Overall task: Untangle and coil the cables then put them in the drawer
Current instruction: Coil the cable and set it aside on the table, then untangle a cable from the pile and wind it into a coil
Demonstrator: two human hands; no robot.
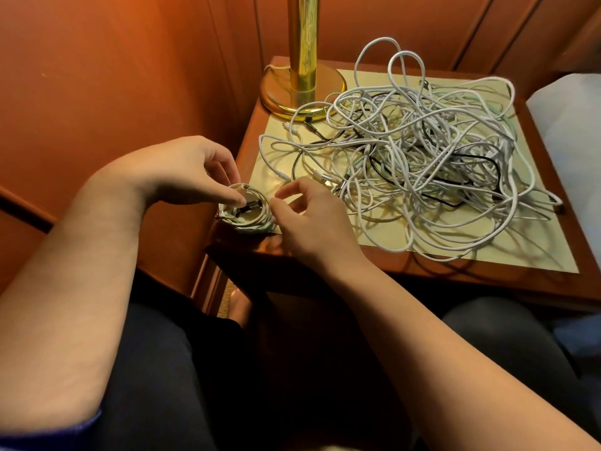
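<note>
A small coil of white cable (250, 214) sits on the near left corner of the wooden nightstand (422, 265). My left hand (192, 170) reaches over the coil, its fingertips pressing down on the dark plug at the coil's middle. My right hand (309, 216) is beside the coil on the right, thumb and forefinger pinching a thin white strand at its edge. A large tangled heap of white cables (416, 151), with a few black ones mixed in, covers the middle and right of the tabletop. No drawer is visible; the space under the tabletop is dark.
A brass lamp (302, 60) stands at the back left of the nightstand on a pale yellow mat (471, 258). Wood-panelled wall runs along the left and back. A white sheet (569, 125) lies at the right. My knees are under the table's front edge.
</note>
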